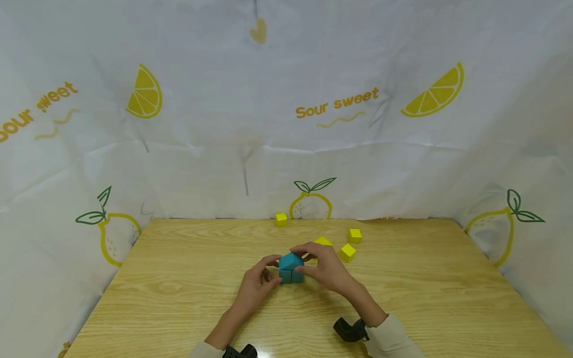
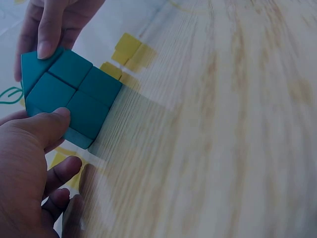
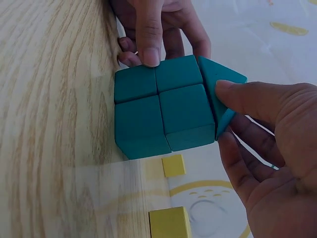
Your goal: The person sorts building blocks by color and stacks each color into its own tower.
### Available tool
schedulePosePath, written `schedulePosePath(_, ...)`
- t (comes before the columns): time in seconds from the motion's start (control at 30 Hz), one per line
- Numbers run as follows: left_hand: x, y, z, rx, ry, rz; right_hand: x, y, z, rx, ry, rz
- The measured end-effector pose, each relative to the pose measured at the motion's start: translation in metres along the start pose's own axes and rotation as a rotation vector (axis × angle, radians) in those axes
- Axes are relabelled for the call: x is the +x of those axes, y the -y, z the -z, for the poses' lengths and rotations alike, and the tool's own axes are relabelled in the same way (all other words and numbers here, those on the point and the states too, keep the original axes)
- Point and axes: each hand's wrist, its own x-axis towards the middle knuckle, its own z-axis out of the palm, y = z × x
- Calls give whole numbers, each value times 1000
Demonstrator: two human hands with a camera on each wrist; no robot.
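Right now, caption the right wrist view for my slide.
Right fingers pinch a triangular teal block atop four stacked teal blocks, left fingers holding them.

Wood-grain table (image 1: 179,298). Around its middle, small blue stack: two blue cubes (image 1: 291,277) side by side facing the viewer, blue peaked block (image 1: 291,261) on top. Left hand (image 1: 256,284) holds the left side, thumb low. Right hand (image 1: 329,268) grips the peaked block from the right. Yellow wedge (image 1: 323,241) just beyond, partly hidden by that hand. Right of it, two yellow cubes (image 1: 347,252), near each other, apart. Another yellow block (image 1: 281,219) at the back edge. Pale sleeves (image 1: 391,338); black device (image 1: 351,329) at each wrist. White cloth (image 1: 201,124) behind and both sides: lemons (image 1: 292,201), lemon slices (image 1: 145,92), "Sour sweet" lettering (image 1: 337,103).
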Motion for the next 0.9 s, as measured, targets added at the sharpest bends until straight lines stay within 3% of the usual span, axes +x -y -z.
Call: schedulePosePath(0.9,0,4,0,5,9,-8,0,1,-3,-4,11,2)
